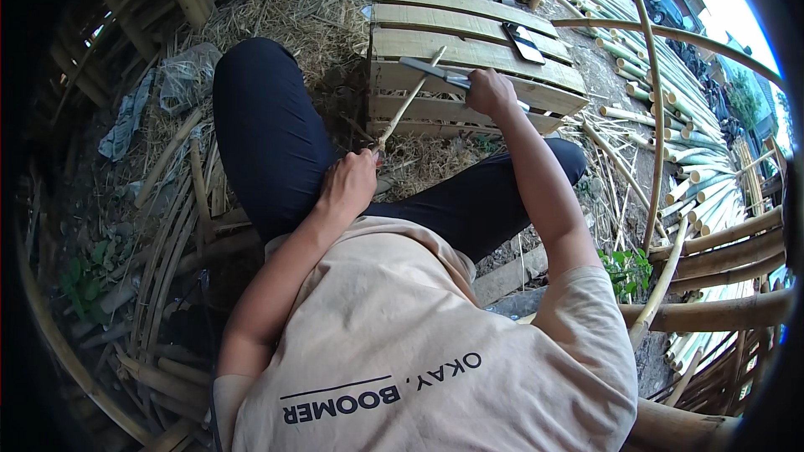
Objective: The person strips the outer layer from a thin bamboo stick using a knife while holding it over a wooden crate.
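Note:
My left hand (352, 177) is closed around the lower end of a thin, pale bamboo stick (404, 110), near my left thigh. From there the stick slants up and away to the right, its far tip over the slatted wooden crate (435, 52). My right hand (492, 94) grips a knife (425, 69), its grey blade pointing left. That blade crosses the stick near its upper end; whether it cuts into the wood I cannot tell. Part of the knife's handle is hidden by my fingers.
A phone (525, 43) lies on the crate's top slats. Straw (289, 12) covers the ground behind my left knee, beside a crumpled plastic bag (188, 75). Many cut bamboo poles (695, 159) are piled at the right. A bent bamboo strip (654, 100) rises near them.

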Demonstrator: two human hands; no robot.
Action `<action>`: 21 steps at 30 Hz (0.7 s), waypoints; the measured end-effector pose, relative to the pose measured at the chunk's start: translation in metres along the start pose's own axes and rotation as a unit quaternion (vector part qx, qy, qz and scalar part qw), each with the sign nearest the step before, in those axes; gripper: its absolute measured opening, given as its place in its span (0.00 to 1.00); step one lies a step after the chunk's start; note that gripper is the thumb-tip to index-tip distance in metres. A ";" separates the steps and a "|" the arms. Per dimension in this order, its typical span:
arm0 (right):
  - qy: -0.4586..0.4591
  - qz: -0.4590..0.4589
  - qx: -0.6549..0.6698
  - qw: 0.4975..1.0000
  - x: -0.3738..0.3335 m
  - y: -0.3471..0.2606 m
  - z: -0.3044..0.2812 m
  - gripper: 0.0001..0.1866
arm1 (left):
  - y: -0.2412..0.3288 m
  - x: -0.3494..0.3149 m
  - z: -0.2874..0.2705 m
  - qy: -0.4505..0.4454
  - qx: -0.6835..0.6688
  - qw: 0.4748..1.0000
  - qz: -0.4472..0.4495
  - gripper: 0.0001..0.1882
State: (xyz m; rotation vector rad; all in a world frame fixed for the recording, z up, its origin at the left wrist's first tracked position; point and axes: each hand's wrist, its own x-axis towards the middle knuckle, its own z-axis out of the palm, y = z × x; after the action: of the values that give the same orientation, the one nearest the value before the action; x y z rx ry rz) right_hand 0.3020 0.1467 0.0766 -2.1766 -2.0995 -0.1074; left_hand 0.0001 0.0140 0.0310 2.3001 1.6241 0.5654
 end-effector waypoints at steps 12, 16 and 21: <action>-0.045 0.057 0.017 0.997 0.008 0.011 -0.011 0.13 | 0.000 0.000 0.003 0.007 0.002 1.000 0.002 0.15; -0.033 -0.014 -0.008 0.999 -0.002 0.008 -0.007 0.15 | -0.001 -0.001 0.001 0.006 0.002 1.000 0.003 0.16; -0.036 0.033 0.024 0.999 0.009 0.011 0.001 0.15 | 0.000 0.001 0.002 0.007 0.005 1.000 0.002 0.16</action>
State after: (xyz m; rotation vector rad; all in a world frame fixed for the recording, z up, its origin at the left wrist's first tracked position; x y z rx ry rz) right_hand 0.3133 0.1557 0.0770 -2.2510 -2.0419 0.0269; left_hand 0.0011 0.0152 0.0295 2.3120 1.6321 0.5782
